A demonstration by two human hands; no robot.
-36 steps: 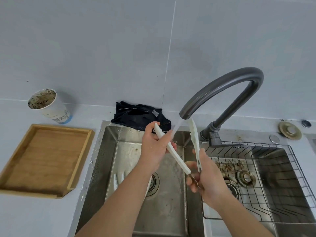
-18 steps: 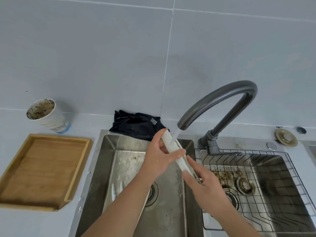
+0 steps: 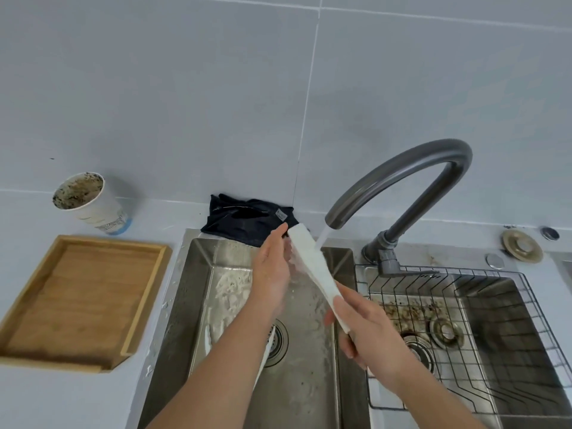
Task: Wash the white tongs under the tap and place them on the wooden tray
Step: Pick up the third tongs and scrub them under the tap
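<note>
The white tongs are squeezed closed and slant up and away over the left sink basin. Water from the dark grey curved tap runs onto their upper end. My right hand is shut on their lower handle end. My left hand lies flat along their left side with straight fingers, touching the wet upper part. The wooden tray lies on the counter to the left of the sink, with nothing on it.
A dirty paper cup stands behind the tray. A dark cloth lies behind the left basin. The right basin holds a wire rack over a dirty floor with drain parts. A brass cap sits at the far right.
The two arms of the tongs, spread apart a second ago, are now pressed together. My left hand let go of one arm and now lies flat against them under the water.
</note>
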